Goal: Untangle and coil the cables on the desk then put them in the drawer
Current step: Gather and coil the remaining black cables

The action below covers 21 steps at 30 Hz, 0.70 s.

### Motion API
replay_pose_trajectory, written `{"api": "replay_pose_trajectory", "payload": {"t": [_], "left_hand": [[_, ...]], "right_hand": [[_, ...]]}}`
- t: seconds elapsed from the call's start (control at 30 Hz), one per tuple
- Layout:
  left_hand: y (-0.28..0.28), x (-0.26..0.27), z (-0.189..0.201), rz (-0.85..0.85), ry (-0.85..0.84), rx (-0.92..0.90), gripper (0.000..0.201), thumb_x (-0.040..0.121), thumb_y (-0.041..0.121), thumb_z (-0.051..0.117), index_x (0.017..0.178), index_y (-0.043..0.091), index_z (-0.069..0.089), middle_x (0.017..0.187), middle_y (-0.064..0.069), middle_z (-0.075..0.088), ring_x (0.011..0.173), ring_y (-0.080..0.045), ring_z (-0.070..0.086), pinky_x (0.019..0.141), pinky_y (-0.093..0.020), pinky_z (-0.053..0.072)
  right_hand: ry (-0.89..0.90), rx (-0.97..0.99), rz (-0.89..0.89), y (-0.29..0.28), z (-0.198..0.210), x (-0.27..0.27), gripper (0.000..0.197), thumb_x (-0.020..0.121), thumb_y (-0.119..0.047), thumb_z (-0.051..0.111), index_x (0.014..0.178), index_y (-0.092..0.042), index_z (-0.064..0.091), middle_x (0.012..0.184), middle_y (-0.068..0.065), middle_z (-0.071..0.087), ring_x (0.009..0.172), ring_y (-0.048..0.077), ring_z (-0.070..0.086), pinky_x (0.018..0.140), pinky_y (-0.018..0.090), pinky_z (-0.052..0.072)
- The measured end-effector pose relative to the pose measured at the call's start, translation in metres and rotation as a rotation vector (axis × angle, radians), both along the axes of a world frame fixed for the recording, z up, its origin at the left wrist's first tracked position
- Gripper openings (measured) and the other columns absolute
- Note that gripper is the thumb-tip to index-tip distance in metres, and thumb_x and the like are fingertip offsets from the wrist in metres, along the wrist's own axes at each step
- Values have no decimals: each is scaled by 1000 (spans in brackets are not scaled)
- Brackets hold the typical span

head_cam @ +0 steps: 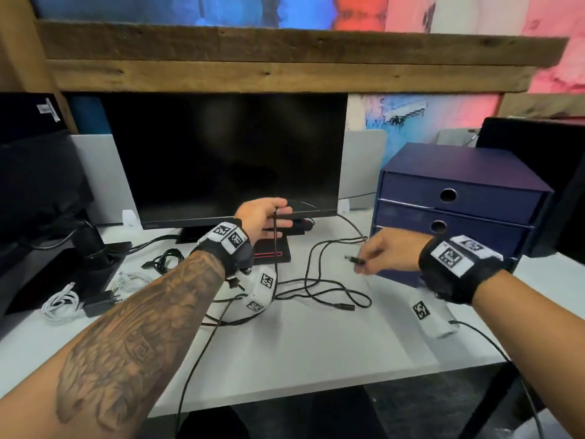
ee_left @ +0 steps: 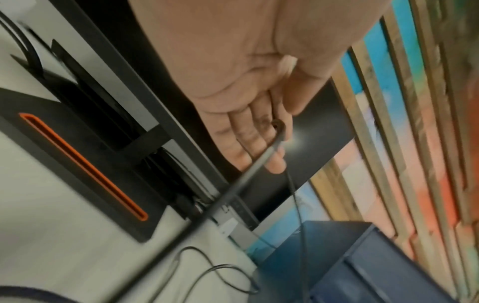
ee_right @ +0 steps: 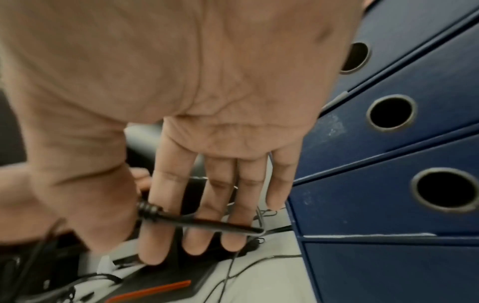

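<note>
A long black cable (head_cam: 316, 289) lies in loose, crossing loops on the white desk (head_cam: 316, 343). My left hand (head_cam: 280, 213) is raised in front of the monitor and pinches this cable between thumb and fingers; the cable (ee_left: 233, 190) hangs down from the left hand (ee_left: 274, 131) to the desk. My right hand (head_cam: 364, 264) is held just left of the blue drawer unit (head_cam: 459, 198) and pinches the cable's black plug (head_cam: 354, 259). In the right wrist view the plug (ee_right: 202, 222) lies across the fingers (ee_right: 153, 235), pressed by the thumb. The drawers in view are closed.
A dark monitor (head_cam: 228, 160) stands at the back, its black base (head_cam: 272, 248) with a red slot under my left hand. A small black cable bundle (head_cam: 164, 259), a white cable (head_cam: 60, 304) and a black adapter (head_cam: 98, 304) lie at the left.
</note>
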<state>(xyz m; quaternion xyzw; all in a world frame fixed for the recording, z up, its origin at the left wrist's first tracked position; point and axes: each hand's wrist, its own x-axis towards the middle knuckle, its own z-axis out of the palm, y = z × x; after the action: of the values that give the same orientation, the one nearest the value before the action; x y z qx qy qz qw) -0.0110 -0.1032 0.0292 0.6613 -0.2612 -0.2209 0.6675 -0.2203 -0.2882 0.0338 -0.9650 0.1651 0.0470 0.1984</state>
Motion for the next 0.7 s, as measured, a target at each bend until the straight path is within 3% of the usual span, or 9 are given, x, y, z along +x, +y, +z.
{"api": "replay_pose_trajectory", "payload": {"t": [0.07,0.13,0.2,0.27,0.37,0.47,0.53,0.6,0.7], "left_hand": [[1,-4,10,-14,-49,-46,30,95,-3,44,106,10,69,109,-11,74,75,-17,68,71,-34,57],[-2,-12,21,-50,-86,-70,32,93,-9,41,102,7,68,102,-11,74,60,-10,56,56,-26,50],[-4,-22,30,-97,-113,-80,33,89,-12,39,96,4,67,93,-13,73,54,-10,47,48,-23,38],[-5,-30,37,-131,-173,-52,34,85,-12,38,88,5,67,87,-13,72,54,-10,42,48,-24,32],[-2,-35,45,-94,-241,-63,34,84,-11,39,82,9,66,82,-9,72,55,-11,42,49,-24,34],[2,-28,46,20,-307,-86,34,86,-10,42,85,13,67,83,-4,74,58,-10,47,54,-23,41],[6,-22,44,74,-316,-99,36,88,-9,42,86,15,68,91,-3,75,62,-9,53,60,-25,47],[9,-16,38,144,-391,-81,34,91,-7,45,91,16,70,108,1,72,77,-6,59,72,-22,50],[11,-12,25,391,-758,-41,20,93,10,58,105,24,67,119,8,54,106,-9,53,91,-19,43]], "right_hand": [[-12,17,-7,-2,-9,0,6,82,-40,76,87,-36,79,90,-17,75,93,5,67,96,33,52],[-225,111,-98,-1,-11,3,13,84,-39,77,94,-31,78,99,-13,75,94,5,67,91,28,51],[-500,90,-217,3,-10,12,31,86,-35,77,114,-22,70,119,-4,67,101,14,64,88,29,50],[-668,-13,-273,12,-2,20,52,88,-35,74,134,-22,55,136,1,53,120,20,55,96,32,46],[-591,45,-209,28,18,25,41,97,-33,64,135,-22,57,136,0,61,125,19,56,103,35,44],[-510,426,-80,43,31,26,23,103,-26,54,115,-14,70,101,6,77,94,16,73,93,25,51],[-506,540,-13,51,34,30,23,104,-22,52,117,-12,68,99,7,77,89,11,74,81,13,52],[-511,585,20,57,33,39,22,103,-18,54,119,-14,68,97,4,77,87,10,73,75,16,51],[-603,801,-49,64,32,57,19,102,-19,54,116,-13,66,96,3,77,78,10,70,70,24,51]]}}
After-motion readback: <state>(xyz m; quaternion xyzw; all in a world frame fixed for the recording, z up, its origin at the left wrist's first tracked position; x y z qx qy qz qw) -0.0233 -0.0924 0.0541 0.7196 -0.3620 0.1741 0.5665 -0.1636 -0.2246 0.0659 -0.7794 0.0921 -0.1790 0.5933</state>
